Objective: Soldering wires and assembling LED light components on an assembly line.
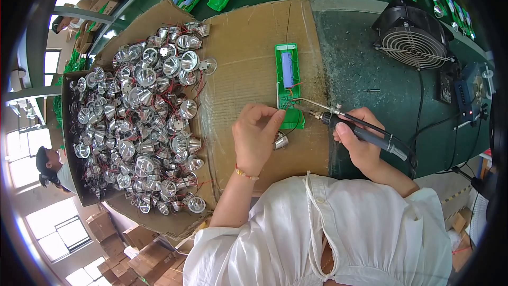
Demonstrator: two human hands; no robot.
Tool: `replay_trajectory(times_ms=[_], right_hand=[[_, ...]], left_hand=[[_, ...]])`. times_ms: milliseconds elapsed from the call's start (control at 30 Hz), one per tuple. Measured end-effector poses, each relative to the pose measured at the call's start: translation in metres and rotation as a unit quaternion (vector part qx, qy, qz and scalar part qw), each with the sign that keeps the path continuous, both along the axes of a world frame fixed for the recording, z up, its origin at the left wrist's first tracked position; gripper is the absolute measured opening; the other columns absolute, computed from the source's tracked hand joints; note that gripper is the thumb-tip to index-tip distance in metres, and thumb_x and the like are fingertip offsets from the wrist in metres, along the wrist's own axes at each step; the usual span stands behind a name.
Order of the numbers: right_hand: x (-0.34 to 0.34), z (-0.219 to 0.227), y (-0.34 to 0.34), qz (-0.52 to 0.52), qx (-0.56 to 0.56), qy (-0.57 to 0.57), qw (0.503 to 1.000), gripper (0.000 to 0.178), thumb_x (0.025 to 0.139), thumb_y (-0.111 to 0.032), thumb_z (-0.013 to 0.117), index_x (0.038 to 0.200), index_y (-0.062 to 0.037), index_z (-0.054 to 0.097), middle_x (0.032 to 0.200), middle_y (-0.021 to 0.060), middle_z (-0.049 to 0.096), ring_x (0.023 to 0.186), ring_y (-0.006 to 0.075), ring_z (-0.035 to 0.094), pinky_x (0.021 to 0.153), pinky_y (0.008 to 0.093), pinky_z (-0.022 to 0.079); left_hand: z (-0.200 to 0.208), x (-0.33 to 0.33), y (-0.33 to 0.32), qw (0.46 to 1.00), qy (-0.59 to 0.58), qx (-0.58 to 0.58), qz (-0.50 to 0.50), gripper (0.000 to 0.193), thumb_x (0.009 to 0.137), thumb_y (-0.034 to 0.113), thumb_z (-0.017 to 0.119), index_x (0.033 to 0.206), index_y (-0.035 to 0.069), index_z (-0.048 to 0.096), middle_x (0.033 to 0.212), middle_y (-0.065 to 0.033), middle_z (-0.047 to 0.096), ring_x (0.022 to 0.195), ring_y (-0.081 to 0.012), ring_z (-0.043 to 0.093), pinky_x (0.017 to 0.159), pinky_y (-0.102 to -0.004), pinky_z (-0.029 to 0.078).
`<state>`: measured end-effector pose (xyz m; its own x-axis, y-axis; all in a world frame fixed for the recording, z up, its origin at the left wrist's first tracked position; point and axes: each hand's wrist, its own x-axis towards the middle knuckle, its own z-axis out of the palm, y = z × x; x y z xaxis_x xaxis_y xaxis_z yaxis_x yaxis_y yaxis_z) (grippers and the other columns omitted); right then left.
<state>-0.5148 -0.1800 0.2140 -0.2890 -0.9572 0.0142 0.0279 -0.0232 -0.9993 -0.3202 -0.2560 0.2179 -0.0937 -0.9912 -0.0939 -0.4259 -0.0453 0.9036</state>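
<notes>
Left hand [257, 135] over cardboard [238, 47], windows [55, 230] beyond

Black fan [415, 46] on green tabletop [360, 140]

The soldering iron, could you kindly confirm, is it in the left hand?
No, the right hand holds the soldering iron, its tip toward the green casing.

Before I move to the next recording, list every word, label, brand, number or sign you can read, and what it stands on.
No text is readable.
Blue box: any markings too small.
Purple cell: no legible print.
Soldering iron: none legible.
Cartons: too blurred to tell.
</notes>
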Motion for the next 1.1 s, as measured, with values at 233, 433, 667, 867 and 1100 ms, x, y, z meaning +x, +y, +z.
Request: replay_trajectory(times_ms=[233, 433, 667, 867, 1100], right_hand=[[0.004, -0.001, -0.006, -0.013, 0.029, -0.059, 0.998, 0.014, 0.08, -0.008, 0.064, 0.083, 0.0008, 0.053, 0.066, 0.006, 0.061, 0.058, 0.0078, 0.057, 0.052, 0.0211, 0.047], [0.001, -0.005, -0.007, 0.011, 0.035, -0.043, 0.998, 0.012, 0.083, -0.008, 0.06, 0.085, -0.0001, 0.052, 0.066, 0.008, 0.059, 0.056, 0.0101, 0.056, 0.051, 0.0222, 0.048], [0.001, 0.003, -0.004, -0.024, 0.03, -0.092, 0.995, 0.015, 0.082, -0.008, 0.063, 0.086, 0.0016, 0.052, 0.07, 0.0088, 0.06, 0.06, 0.0097, 0.057, 0.054, 0.0233, 0.049], [-0.009, 0.005, 0.002, -0.022, 0.016, -0.081, 0.996, 0.015, 0.083, -0.009, 0.062, 0.089, 0.0019, 0.052, 0.073, 0.0094, 0.06, 0.063, 0.0105, 0.057, 0.057, 0.0242, 0.049], [-0.027, -0.004, 0.007, -0.059, 0.015, -0.049, 0.997, 0.016, 0.084, -0.01, 0.06, 0.089, 0.001, 0.051, 0.069, 0.0081, 0.059, 0.059, 0.0106, 0.056, 0.054, 0.0229, 0.048]], left_hand=[[0.001, -0.002, -0.007, 0.997, 0.005, 0.077, -0.02, 0.012, 0.077, 0.005, 0.069, 0.073, -0.003, 0.062, 0.077, -0.0031, 0.057, 0.062, -0.0059, 0.053, 0.054, -0.0192, 0.042], [0.001, 0.0, -0.009, 0.998, -0.013, 0.042, -0.043, 0.014, 0.074, 0.011, 0.071, 0.074, -0.002, 0.065, 0.078, -0.0062, 0.059, 0.059, -0.0103, 0.055, 0.054, -0.0236, 0.044], [0.001, 0.002, -0.011, 0.995, 0.007, 0.092, -0.038, 0.016, 0.073, 0.012, 0.072, 0.074, -0.002, 0.065, 0.076, -0.0064, 0.06, 0.06, -0.0103, 0.055, 0.054, -0.0235, 0.043], [0.004, 0.003, -0.013, 0.996, -0.004, 0.083, -0.042, 0.017, 0.074, 0.012, 0.072, 0.073, -0.003, 0.064, 0.074, -0.006, 0.059, 0.06, -0.0102, 0.055, 0.054, -0.0239, 0.043], [0.015, 0.017, -0.021, 0.978, -0.116, 0.111, -0.136, 0.019, 0.074, 0.02, 0.068, 0.072, 0.001, 0.065, 0.063, -0.0085, 0.063, 0.055, -0.0117, 0.06, 0.055, -0.0248, 0.047]])
